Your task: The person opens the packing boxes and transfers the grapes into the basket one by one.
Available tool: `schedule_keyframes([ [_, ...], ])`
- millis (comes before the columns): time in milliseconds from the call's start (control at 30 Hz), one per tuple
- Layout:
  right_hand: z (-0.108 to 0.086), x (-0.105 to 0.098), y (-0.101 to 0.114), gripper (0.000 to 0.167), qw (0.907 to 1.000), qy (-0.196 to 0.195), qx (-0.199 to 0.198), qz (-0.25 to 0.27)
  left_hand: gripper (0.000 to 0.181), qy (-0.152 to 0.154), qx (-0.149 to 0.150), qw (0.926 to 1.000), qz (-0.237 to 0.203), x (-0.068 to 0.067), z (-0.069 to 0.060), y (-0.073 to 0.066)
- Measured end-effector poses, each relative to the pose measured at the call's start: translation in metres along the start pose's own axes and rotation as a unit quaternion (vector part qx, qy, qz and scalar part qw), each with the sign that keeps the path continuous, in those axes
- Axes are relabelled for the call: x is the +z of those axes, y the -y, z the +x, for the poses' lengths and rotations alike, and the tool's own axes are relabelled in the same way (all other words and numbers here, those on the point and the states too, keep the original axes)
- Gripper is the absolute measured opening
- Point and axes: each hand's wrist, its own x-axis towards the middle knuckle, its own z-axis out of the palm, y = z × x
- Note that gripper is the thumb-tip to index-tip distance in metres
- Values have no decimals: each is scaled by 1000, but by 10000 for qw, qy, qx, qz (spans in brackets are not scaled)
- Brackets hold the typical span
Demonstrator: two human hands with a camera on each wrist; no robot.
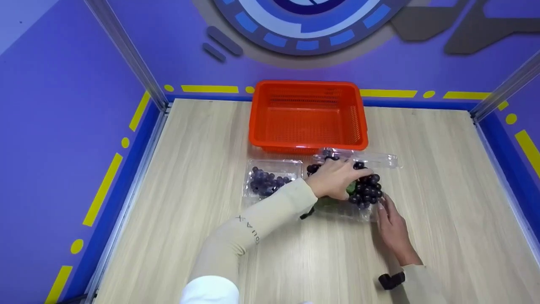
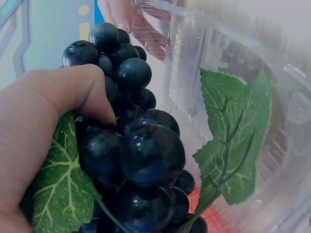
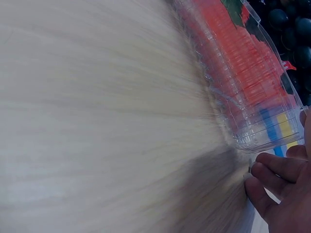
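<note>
My left hand [image 1: 335, 179] grips a bunch of dark grapes [image 1: 367, 192] over a clear plastic clamshell container [image 1: 348, 214]. Thumb and fingers press in among the berries in the left wrist view, beside a green leaf [image 2: 65, 179]. Another leaf [image 2: 233, 141] stands out from the bunch near the clear wall. At the container's right end, my right hand [image 1: 393, 226] holds its edge with thumb and fingers; part of that hand falls outside the right wrist view. The container's raised lid [image 1: 377, 159] lies toward the basket.
Behind the container stands a red-orange plastic basket [image 1: 310, 147]. A second clear container [image 1: 249, 171] with smaller purple grapes [image 1: 265, 181] sits to the left. Blue-purple panels [image 1: 190, 55] border the light wooden table [image 1: 185, 177] at the back and sides.
</note>
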Motion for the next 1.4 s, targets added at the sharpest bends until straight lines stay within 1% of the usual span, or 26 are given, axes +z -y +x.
schedule_keyframes([
  [167,0,-1,1,61,10000,-23,25,-40,80,-76,33,10000,18,-4,-1,1],
  [367,1,-1,1,62,10000,-28,29,13,79,-83,20,9999,78,-9,-1,2],
  [567,2,-2,0,64,10000,19,50,22,80,-227,47,9996,134,-14,-2,3],
  [700,2,-1,0,64,10000,37,67,20,81,-265,39,9996,46,-17,-3,5],
  [900,2,0,-1,62,10000,-19,26,9,83,-281,-46,9996,-21,-20,-3,8],
  [1100,2,0,-2,62,10000,-55,80,-12,85,-298,-185,9994,-83,-23,-4,11],
  [1267,2,1,-2,62,9999,-115,96,22,84,-331,-263,9991,-16,-26,-5,15],
  [1400,0,1,-3,61,9999,-114,68,61,82,-325,-311,9990,-84,-28,-6,18],
])
